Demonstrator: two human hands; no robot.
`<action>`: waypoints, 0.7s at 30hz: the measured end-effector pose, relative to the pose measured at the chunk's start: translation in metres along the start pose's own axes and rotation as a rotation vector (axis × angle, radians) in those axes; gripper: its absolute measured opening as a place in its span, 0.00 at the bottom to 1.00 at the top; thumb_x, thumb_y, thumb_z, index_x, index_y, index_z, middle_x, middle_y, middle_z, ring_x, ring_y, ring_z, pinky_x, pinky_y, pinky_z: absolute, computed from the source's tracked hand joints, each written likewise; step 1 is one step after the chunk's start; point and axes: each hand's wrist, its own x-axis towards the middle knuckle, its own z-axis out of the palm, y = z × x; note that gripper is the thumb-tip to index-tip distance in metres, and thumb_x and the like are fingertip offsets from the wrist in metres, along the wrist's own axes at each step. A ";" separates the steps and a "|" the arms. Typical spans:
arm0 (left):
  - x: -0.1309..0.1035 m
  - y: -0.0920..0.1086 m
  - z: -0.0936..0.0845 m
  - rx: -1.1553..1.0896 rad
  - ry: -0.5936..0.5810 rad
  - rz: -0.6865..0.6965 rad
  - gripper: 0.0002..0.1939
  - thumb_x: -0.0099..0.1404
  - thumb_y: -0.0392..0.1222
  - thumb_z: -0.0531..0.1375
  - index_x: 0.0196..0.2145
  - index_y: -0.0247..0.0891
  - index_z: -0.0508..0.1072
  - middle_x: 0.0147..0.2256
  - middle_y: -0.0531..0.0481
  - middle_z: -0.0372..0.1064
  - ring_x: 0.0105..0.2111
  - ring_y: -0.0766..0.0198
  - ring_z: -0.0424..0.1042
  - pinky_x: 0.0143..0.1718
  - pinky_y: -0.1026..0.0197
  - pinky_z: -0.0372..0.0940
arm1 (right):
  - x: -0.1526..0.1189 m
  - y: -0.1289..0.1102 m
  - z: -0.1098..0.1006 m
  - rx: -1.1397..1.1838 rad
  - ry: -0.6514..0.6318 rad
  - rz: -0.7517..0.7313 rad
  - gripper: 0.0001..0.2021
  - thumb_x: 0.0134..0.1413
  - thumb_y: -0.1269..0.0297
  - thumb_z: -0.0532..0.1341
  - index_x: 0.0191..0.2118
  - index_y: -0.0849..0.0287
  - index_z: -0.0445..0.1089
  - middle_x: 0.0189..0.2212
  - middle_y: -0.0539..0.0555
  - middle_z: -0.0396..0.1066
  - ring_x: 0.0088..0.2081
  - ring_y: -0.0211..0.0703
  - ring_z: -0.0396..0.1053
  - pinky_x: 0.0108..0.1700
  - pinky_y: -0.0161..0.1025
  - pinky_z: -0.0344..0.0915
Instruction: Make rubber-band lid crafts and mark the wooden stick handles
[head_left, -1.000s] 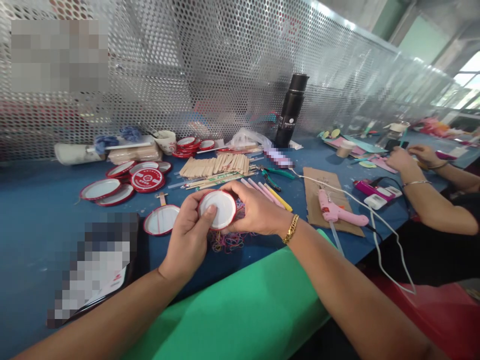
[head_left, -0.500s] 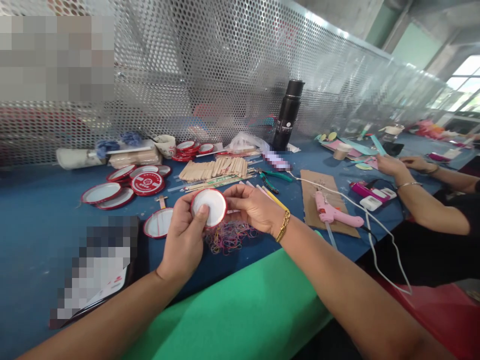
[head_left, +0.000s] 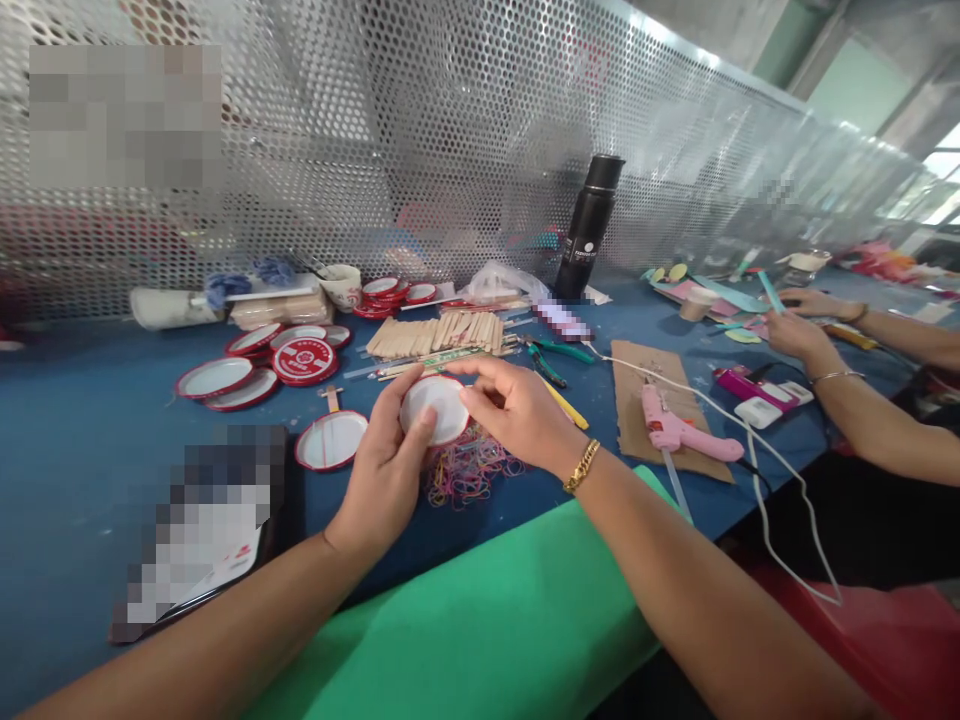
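A round lid point(head_left: 442, 408) with a white inside and red rim is in my left hand point(head_left: 386, 460), the thumb pressed on its inner face. My right hand point(head_left: 514, 410) is at the lid's right edge, thumb and fingers bent around the rim. Below the lid lies a tangle of coloured rubber bands point(head_left: 472, 472). Left of my hands, another lid point(head_left: 330, 441) lies with a wooden stick piece at its top. Several red-rimmed lids point(head_left: 304, 358) are piled behind it. Wooden sticks point(head_left: 442, 334) lie in a row behind my hands.
A pink glue gun point(head_left: 686, 430) rests on cardboard point(head_left: 626, 400) at the right, with a white cable beside it. Behind are green-handled pliers point(head_left: 547, 362) and a black bottle point(head_left: 589, 230). A dark-framed tray-like object point(head_left: 281, 500) lies left. Another person's hands point(head_left: 799, 335) hold paper far right.
The view has shifted slightly, so most things sit a little further right. My right fingers have moved up along the lid's edge. The other person's hands have moved slightly.
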 end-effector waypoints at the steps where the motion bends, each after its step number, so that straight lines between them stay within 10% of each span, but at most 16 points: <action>1: -0.001 0.001 0.000 -0.015 -0.047 -0.016 0.30 0.67 0.52 0.61 0.63 0.43 0.63 0.57 0.42 0.69 0.55 0.48 0.70 0.54 0.46 0.70 | 0.000 0.000 -0.001 -0.021 0.023 -0.012 0.14 0.62 0.67 0.59 0.52 0.58 0.73 0.22 0.44 0.65 0.23 0.35 0.61 0.27 0.35 0.60; 5: -0.005 0.003 0.002 -0.021 -0.147 0.009 0.44 0.59 0.49 0.68 0.67 0.44 0.54 0.65 0.39 0.59 0.62 0.46 0.64 0.60 0.44 0.64 | -0.001 -0.002 -0.003 -0.036 0.068 -0.032 0.12 0.60 0.68 0.59 0.47 0.57 0.76 0.22 0.44 0.66 0.23 0.35 0.61 0.28 0.35 0.60; 21: -0.005 0.008 0.002 0.065 -0.158 0.031 0.36 0.61 0.48 0.65 0.62 0.39 0.57 0.57 0.40 0.63 0.50 0.53 0.69 0.45 0.53 0.70 | -0.003 -0.001 0.002 -0.073 0.110 -0.076 0.10 0.57 0.70 0.60 0.43 0.61 0.76 0.19 0.43 0.63 0.21 0.32 0.58 0.25 0.32 0.57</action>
